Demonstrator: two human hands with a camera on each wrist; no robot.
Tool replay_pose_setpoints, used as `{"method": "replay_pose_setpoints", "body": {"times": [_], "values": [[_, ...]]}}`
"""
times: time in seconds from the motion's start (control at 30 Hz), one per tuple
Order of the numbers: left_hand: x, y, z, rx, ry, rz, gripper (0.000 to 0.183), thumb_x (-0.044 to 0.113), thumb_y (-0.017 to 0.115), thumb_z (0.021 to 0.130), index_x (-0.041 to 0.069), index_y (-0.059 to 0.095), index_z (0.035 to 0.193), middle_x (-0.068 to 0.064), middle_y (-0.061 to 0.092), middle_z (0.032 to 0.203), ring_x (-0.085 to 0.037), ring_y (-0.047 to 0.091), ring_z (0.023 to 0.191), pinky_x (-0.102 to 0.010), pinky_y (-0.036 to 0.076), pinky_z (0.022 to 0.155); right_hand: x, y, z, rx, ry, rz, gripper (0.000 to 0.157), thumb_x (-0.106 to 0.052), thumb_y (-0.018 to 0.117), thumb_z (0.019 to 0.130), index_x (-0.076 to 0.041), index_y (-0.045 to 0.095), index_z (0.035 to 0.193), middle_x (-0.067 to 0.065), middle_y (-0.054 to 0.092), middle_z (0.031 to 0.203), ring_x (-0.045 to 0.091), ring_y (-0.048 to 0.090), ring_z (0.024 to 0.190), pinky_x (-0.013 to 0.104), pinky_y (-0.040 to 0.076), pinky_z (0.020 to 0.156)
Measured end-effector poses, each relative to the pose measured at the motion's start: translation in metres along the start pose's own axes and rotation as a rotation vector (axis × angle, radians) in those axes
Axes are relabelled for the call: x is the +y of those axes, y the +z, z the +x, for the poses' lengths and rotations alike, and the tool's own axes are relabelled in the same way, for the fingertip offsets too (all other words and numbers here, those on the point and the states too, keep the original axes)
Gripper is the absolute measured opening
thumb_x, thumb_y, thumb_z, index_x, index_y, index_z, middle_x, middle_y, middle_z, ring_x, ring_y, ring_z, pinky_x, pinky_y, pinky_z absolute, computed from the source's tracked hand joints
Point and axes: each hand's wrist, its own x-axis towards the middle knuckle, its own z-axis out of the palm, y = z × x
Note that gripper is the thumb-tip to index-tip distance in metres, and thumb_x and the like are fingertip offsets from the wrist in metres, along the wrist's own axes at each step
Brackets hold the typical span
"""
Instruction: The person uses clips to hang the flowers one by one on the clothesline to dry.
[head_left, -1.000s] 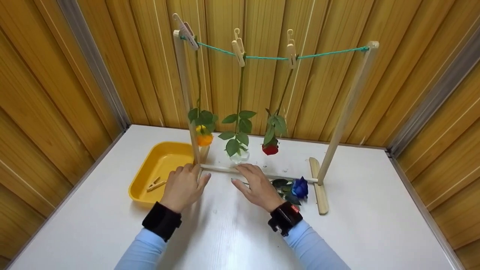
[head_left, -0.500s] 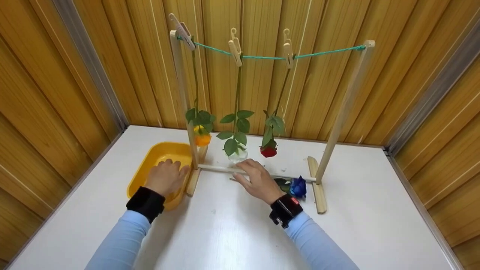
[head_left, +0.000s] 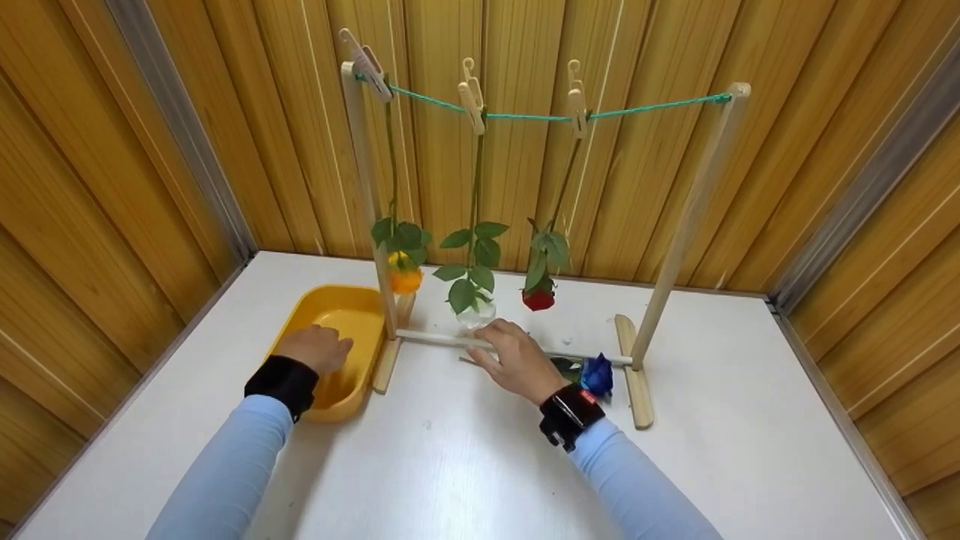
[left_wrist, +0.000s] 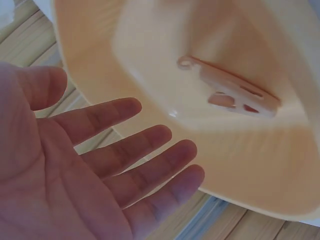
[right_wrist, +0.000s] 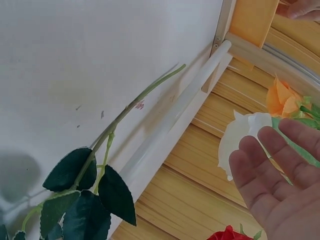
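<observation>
In the head view my left hand [head_left: 311,349] is over the yellow basin [head_left: 352,405]. The left wrist view shows its fingers spread and holding nothing, with a clothespin [left_wrist: 240,92] lying on the basin floor beyond the fingertips. My right hand [head_left: 517,364] hovers by the rack's bottom bar [head_left: 435,339], fingers extended, above a blue rose [head_left: 598,375] lying on the table. That rose's stem [right_wrist: 120,117] and leaves show in the right wrist view, apart from the hand. A white rose [right_wrist: 245,137] hangs just behind the right fingertips.
A wooden rack with a green cord [head_left: 525,116] stands across the table [head_left: 450,465]. Three clothespins hold an orange rose [head_left: 405,279], the white rose and a red rose [head_left: 538,298] upside down. The rack's right foot [head_left: 637,397] is beside the blue rose. Wood-patterned walls enclose the table.
My left hand has moved left from the rack's left post to over the basin and reached down into it. The right hand has barely shifted.
</observation>
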Motion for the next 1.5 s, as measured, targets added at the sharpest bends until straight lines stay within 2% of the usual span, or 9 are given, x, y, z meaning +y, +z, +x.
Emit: {"method": "replay_pose_setpoints", "body": {"times": [0.13,0.27,0.43,0.7,0.9,1.1,1.33,1.43,1.5], "values": [[-0.003,0.001,0.001,-0.063,-0.048,0.001,0.041,0.029,0.046,0.108,-0.007,0.065,0.115,-0.02,0.064,0.094,-0.034,0.059,0.081,-0.047,0.051,0.082,0.002,0.002,0.001,-0.036,0.038,-0.015,0.03,-0.023,0.064,0.103,-0.003,0.072,0.124,0.015,0.068,0.11,0.033,0.066,0.104,0.05,0.056,0.092],[-0.006,0.001,-0.002,-0.066,-0.065,-0.017,0.028,0.02,0.055,0.101,-0.005,0.068,0.104,-0.017,0.065,0.088,-0.03,0.059,0.077,-0.044,0.051,0.077,0.004,0.005,0.001,-0.076,0.075,-0.038,0.032,-0.023,0.064,0.103,-0.004,0.071,0.128,0.017,0.068,0.109,0.033,0.065,0.102,0.052,0.055,0.091],[-0.008,0.005,-0.004,-0.045,-0.032,-0.005,0.014,0.006,0.057,0.092,-0.002,0.068,0.094,-0.015,0.066,0.087,-0.029,0.058,0.077,-0.043,0.051,0.075,0.001,0.011,0.005,-0.103,0.075,-0.064,0.032,-0.024,0.064,0.103,-0.001,0.071,0.125,0.016,0.069,0.11,0.034,0.067,0.104,0.049,0.056,0.094],[-0.01,0.016,0.002,0.044,0.006,0.084,0.017,0.011,0.061,0.101,-0.006,0.066,0.101,-0.021,0.07,0.096,-0.03,0.065,0.086,-0.05,0.057,0.086,-0.017,0.032,0.021,-0.134,-0.015,-0.103,0.029,-0.024,0.064,0.102,0.001,0.073,0.115,0.015,0.07,0.106,0.03,0.067,0.099,0.044,0.057,0.092],[-0.012,0.019,0.003,0.08,0.023,0.08,0.019,0.012,0.061,0.102,-0.006,0.067,0.1,-0.021,0.071,0.094,-0.03,0.066,0.084,-0.049,0.058,0.083,-0.028,0.042,0.025,-0.142,-0.035,-0.11,0.028,-0.025,0.063,0.103,-0.002,0.074,0.115,0.013,0.072,0.107,0.028,0.067,0.101,0.042,0.055,0.094],[-0.011,0.015,0.003,0.049,0.03,-0.021,0.009,0.001,0.06,0.097,-0.005,0.067,0.101,-0.016,0.067,0.089,-0.028,0.058,0.077,-0.044,0.054,0.078,-0.031,0.041,0.023,-0.13,-0.035,-0.053,0.026,-0.023,0.063,0.103,-0.002,0.073,0.115,0.012,0.071,0.105,0.026,0.066,0.097,0.038,0.056,0.09],[0.003,-0.003,0.006,0.039,0.071,-0.191,0.009,0.005,0.066,0.098,-0.002,0.066,0.103,-0.015,0.064,0.092,-0.03,0.057,0.082,-0.042,0.053,0.078,-0.033,0.028,0.018,-0.121,0.016,0.113,0.028,-0.022,0.062,0.104,-0.002,0.072,0.121,0.014,0.069,0.107,0.027,0.067,0.094,0.036,0.058,0.083],[0.013,-0.013,-0.001,0.072,0.101,-0.293,0.01,0.002,0.067,0.096,0.0,0.066,0.105,-0.015,0.063,0.095,-0.03,0.057,0.084,-0.039,0.053,0.075,-0.031,0.025,0.015,-0.097,0.018,0.166,0.027,-0.022,0.062,0.105,-0.002,0.072,0.121,0.014,0.07,0.107,0.026,0.068,0.095,0.037,0.058,0.085],[0.022,-0.017,-0.007,0.13,0.153,-0.349,0.012,0.0,0.067,0.094,-0.001,0.067,0.106,-0.015,0.065,0.095,-0.029,0.058,0.084,-0.038,0.054,0.073,-0.03,0.023,0.012,-0.079,0.017,0.195,0.026,-0.021,0.062,0.105,-0.002,0.072,0.12,0.013,0.07,0.108,0.025,0.068,0.095,0.037,0.059,0.085]]}}
